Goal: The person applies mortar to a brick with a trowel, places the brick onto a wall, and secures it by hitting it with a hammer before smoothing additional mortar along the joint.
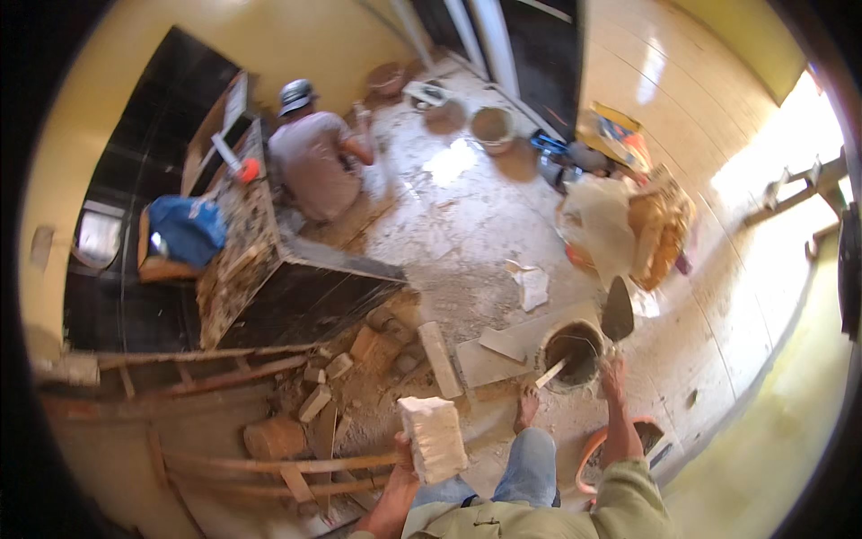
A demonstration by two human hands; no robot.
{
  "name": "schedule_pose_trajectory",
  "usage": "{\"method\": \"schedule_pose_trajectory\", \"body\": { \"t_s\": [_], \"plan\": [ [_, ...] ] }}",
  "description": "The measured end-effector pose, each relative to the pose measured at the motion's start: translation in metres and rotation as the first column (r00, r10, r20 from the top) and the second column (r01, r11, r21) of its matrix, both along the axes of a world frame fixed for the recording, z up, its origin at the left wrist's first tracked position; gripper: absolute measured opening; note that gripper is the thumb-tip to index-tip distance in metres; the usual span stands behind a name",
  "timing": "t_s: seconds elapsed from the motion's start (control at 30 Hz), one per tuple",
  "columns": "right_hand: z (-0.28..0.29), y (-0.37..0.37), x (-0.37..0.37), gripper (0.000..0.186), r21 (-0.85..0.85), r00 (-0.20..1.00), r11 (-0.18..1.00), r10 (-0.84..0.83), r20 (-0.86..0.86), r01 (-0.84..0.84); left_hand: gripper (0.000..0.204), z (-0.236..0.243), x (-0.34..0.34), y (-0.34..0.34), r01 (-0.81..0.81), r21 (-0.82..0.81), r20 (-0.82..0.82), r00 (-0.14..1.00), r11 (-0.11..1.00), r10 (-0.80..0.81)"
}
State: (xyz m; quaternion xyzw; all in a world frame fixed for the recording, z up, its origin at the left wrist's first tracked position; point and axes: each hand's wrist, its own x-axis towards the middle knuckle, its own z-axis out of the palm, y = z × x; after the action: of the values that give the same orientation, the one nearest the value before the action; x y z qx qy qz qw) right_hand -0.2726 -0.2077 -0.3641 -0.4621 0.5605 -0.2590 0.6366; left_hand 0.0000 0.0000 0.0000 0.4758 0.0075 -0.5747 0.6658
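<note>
A pale, rough-faced block (pixel 434 438) is gripped along its left side by my left hand (pixel 406 460), in front of my body. My right hand (pixel 614 375) is closed on the handle of a trowel (pixel 618 310), whose dark pointed blade points away from me. Just left of the trowel stands a round bucket (pixel 571 387) with dark wet mix inside. A light flat stick (pixel 551 372) leans out of the bucket. My bare foot (pixel 527 409) is beside the bucket.
Broken blocks (pixel 368 346) and wooden ladder-like rails (pixel 269 463) lie to the left. An orange basin (pixel 590 449) sits under my right arm. Ahead, a person (pixel 314 162) crouches beside a half-built counter (pixel 323 278). Sacks (pixel 628 220) lie at the right.
</note>
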Motion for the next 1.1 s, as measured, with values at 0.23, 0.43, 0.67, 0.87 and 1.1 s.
{"method": "schedule_pose_trajectory", "body": {
  "t_s": [0.23,0.43,0.67,0.87,1.1],
  "plan": [
    [0.174,-0.018,-0.122,0.031,-0.223,0.937,0.941,0.184,-0.297,-0.255,0.094,-0.093,-0.101,-0.017,0.003,-0.148,-0.501,0.862,0.989,-0.077],
    [0.309,0.009,-0.036,0.037,0.115,0.918,0.969,0.244,-0.312,-0.218,0.084,-0.044,-0.099,-0.065,-0.078,-0.248,-0.577,0.813,0.966,-0.082],
    [0.379,-0.065,0.075,0.057,-0.101,0.859,0.855,0.495,-0.131,-0.509,0.085,-0.034,-0.043,-0.122,-0.031,-0.291,-0.537,0.832,0.956,-0.136],
    [0.380,-0.158,0.169,0.073,-0.150,0.836,0.829,0.505,-0.216,-0.539,0.089,-0.081,0.072,-0.245,0.070,-0.313,-0.570,0.784,0.947,-0.246],
    [0.417,-0.280,0.295,0.080,-0.007,0.821,0.826,0.559,-0.115,-0.563,0.093,-0.073,0.195,-0.385,0.082,-0.309,-0.656,0.703,0.948,-0.275]
  ]
}}
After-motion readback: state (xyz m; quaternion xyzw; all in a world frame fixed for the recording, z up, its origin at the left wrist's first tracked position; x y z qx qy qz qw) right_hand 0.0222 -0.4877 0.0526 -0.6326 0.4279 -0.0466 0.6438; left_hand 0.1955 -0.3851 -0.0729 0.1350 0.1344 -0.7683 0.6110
